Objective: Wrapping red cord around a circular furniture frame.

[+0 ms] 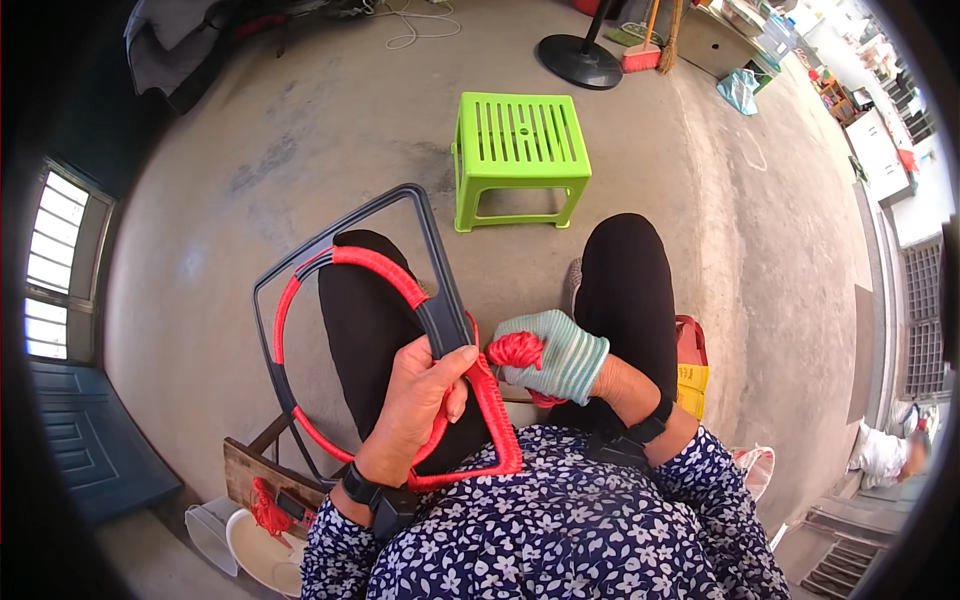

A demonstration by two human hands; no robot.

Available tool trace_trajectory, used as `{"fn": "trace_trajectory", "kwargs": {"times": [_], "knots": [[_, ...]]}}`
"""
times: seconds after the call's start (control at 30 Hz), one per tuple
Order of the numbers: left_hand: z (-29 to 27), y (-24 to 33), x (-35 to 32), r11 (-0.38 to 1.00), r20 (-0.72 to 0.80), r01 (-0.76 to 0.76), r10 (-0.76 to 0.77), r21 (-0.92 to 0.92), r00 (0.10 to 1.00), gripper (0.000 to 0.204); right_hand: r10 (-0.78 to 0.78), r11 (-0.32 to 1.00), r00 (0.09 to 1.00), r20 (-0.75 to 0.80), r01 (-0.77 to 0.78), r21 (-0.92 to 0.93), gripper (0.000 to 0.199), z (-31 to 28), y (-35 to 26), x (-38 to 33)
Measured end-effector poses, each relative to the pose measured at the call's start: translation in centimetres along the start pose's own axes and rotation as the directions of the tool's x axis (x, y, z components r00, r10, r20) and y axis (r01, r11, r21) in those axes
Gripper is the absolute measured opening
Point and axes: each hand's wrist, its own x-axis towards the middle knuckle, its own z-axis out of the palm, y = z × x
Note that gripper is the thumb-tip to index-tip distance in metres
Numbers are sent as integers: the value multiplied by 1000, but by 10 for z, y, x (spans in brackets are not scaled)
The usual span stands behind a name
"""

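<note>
Our left hand is curled tight on the frame, whose long side points away from our tummy. Our right hand, just right of it, is closed around red string.

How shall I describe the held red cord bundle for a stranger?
From the green stool, look down the picture to the gloved right hand. It holds the red cord bundle, a bunched lump, unlike the flat red wrapping on the dark frame.

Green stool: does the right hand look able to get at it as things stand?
Probably not: the gloved right hand is holding red cord, and the green stool stands beyond the knees.
</note>
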Motion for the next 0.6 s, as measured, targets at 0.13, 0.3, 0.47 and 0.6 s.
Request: {"fn": "trace_trajectory", "kwargs": {"times": [0.13, 0.3, 0.47, 0.6], "knots": [[-1, -2, -2, 998, 31, 16, -14, -68, 999, 10, 167, 898, 985, -51, -131, 420, 21, -7, -9, -7], [0, -4, 0, 992, 86, 71, -61, -109, 994, 13, 62, 534, 998, -25, -12, 845, 19, 11, 0, -6], [-1, -8, 2, 993, 81, 92, -86, -78, 993, 19, 106, 515, 994, -1, -54, 855, 18, 12, -3, 2], [0, -9, 5, 991, 127, 90, -77, -97, 989, 24, 115, 750, 992, -55, -51, 660, 11, 3, -1, 8]]}}
